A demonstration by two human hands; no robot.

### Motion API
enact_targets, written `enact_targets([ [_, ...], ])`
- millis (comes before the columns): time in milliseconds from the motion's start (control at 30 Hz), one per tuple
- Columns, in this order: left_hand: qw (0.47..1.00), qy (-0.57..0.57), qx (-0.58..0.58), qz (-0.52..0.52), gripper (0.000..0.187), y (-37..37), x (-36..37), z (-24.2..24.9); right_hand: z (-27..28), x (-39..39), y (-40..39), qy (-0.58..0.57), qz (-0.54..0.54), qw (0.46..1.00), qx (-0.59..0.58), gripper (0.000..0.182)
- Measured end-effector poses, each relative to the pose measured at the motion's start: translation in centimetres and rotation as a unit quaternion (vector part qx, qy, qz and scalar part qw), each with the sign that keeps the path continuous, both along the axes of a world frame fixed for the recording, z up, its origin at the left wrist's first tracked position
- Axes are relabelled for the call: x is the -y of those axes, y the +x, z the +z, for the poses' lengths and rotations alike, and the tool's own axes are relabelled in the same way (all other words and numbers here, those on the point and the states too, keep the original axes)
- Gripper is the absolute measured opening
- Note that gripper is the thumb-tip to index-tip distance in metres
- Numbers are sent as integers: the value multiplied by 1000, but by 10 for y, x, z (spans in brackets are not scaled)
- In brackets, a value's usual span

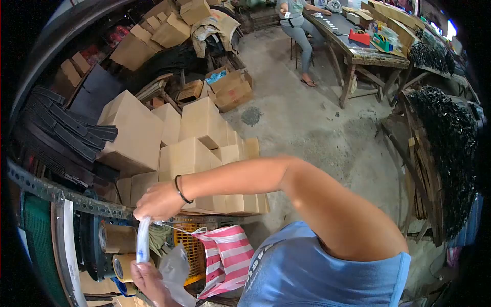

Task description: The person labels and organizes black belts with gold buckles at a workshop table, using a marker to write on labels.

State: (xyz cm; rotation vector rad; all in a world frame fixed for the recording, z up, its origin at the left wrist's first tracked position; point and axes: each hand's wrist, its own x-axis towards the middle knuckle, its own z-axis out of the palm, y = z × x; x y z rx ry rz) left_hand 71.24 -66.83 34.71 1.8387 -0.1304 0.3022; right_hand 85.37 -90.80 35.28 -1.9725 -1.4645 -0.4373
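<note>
My right hand [161, 201], a black band at its wrist, reaches across to the shelf side with its fingers closed on the upper end of a plastic bag [142, 239]. The bag is whitish, see-through and bunched into a narrow strip, with a blue mark low on it. Below, my left hand [149, 282] grips the bag's lower part. Loose clear plastic [175, 271] billows out beside that hand. Close by are rolls of brown tape [124, 266] on the shelf and a pink-and-white striped bag [228, 256] hanging near a yellow crate [188, 245].
Stacked cardboard boxes [202, 120] stand just beyond the metal shelf rail [97, 205]. Black strips [66, 120] lie at the left. Across the concrete floor [312, 133], a person [296, 30] sits by a table [342, 38] with tape dispensers. Black shiny material [447, 138] is heaped at the right.
</note>
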Motion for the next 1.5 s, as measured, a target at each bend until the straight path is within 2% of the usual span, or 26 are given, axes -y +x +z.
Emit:
enact_targets([
  [33,997,-16,2,69,20,2,5,-10,-3,3,-2,25,3,1000,6,14],
  [100,999,11,-23,-35,19,-2,7,-18,-11,17,-8,36,5,999,-9,12],
  [133,994,-31,-13,-100,23,-7,21,-20,-14,25,-12,68,5,997,-28,11],
  [233,989,-32,-78,-119,32,-7,43,-36,-23,41,-27,122,-19,990,-65,10],
  [300,987,-15,-100,-125,47,-2,51,-59,-28,49,-38,146,-44,985,-82,10],
  [367,978,-27,-64,-198,71,2,75,-54,-34,56,-50,156,-88,982,-56,12],
  [467,969,-53,-78,-229,76,17,97,-59,-38,75,-68,88,-129,987,-32,13],
  [533,957,-85,-55,-271,63,20,130,-52,-39,90,-78,51,-139,989,-7,14],
  [567,957,-91,-54,-271,63,24,143,-56,-39,99,-80,31,-160,987,4,18],
  [633,962,-79,-80,-248,44,41,168,-70,-40,121,-80,18,-182,983,21,22],
  [667,962,-71,-89,-248,32,49,178,-72,-42,135,-79,63,-213,975,11,29],
  [733,965,-101,-88,-224,30,64,205,-84,-50,167,-76,113,-248,962,7,36],
  [800,965,-142,-109,-190,31,77,232,-94,-65,203,-71,217,-315,924,-21,55],
  [833,966,-141,-101,-193,31,85,256,-97,-74,222,-72,219,-316,923,-13,55],
  [900,967,-188,-69,-160,34,98,308,-105,-93,252,-78,318,-244,877,-265,65],
  [967,965,-180,-65,-179,34,107,349,-112,-109,280,-82,267,-231,873,-338,61],
  [1033,961,-76,-19,-266,33,110,392,-104,-119,309,-85,254,-228,863,-373,56],
  [1067,956,-58,43,-286,28,111,414,-95,-124,323,-85,241,-224,851,-408,51],
  [1100,955,-63,44,-286,28,117,428,-100,-135,335,-81,237,-227,852,-407,51],
  [1167,938,-50,4,-342,24,132,452,-120,-160,355,-74,274,-266,869,-316,40],
  [1200,926,-96,-60,-359,19,137,467,-124,-164,365,-74,297,-280,858,-311,32],
  [1233,925,-98,-63,-362,19,144,478,-134,-167,378,-74,296,-284,857,-312,32],
  [1300,939,-42,-17,-342,18,163,495,-149,-173,403,-69,287,-368,844,-265,27],
  [1433,945,-81,-5,-318,17,199,528,-146,-183,473,-52,231,-445,836,-221,23],
  [1500,933,-120,-58,-333,18,218,538,-148,-192,516,-36,315,-505,750,-287,21],
])
